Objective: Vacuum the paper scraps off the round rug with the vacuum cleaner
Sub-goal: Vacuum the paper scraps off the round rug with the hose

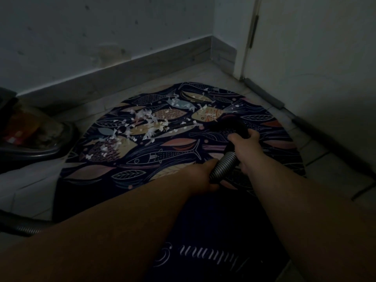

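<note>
Both hands — left hand (205, 176), right hand (243, 148) — grip hose (223, 167) above rug (183, 151).

Both forearms stretched forward, left hand (204, 177) curled round the hose (223, 166), right hand (243, 144) seemingly gripping its dark end

Centre of frame: round rug (166, 157), navy ground with outlined fish and leaves in salmon, tan and pale blue. Upper centre: paper scraps (146, 123), white. Right of centre: hose (223, 165), ribbed grey; nozzle (231, 123), black. Left edge: vacuum cleaner (30, 135), dark shell, red-orange within. Lower left: floor tiles (26, 186), pale grey. Bottom centre: cloth (203, 255), dark with white script.
</note>
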The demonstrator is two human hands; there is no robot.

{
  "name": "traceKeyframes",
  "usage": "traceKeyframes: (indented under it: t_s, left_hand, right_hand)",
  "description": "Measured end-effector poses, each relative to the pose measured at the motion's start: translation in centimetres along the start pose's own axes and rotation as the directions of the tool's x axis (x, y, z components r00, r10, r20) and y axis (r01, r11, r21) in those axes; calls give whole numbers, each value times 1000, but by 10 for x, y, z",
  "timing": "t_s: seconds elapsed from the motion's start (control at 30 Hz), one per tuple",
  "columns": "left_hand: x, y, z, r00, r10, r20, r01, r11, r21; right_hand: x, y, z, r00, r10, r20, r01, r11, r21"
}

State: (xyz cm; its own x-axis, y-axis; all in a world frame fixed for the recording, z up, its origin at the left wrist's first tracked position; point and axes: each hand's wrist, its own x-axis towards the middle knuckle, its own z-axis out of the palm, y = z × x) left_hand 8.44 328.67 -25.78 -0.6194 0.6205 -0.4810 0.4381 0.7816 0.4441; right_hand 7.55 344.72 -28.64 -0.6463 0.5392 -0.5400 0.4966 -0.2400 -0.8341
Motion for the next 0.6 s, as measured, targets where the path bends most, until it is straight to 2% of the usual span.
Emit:
traceKeyframes:
  t_s: [0.37,0.47,0.6]
  left_hand:
    - [18,25,-4,999,41,27,-42,999,28]
    - [21,27,-8,998,52,38,-54,997,55]
    - [27,27,-11,997,44,63,-49,997,68]
  right_hand:
    - [15,-1,-21,984,-4,-176,23,994,106]
    - [20,-4,-23,985,28,-168,-2,988,153]
    - [25,-4,-23,989,18,-147,1,992,127]
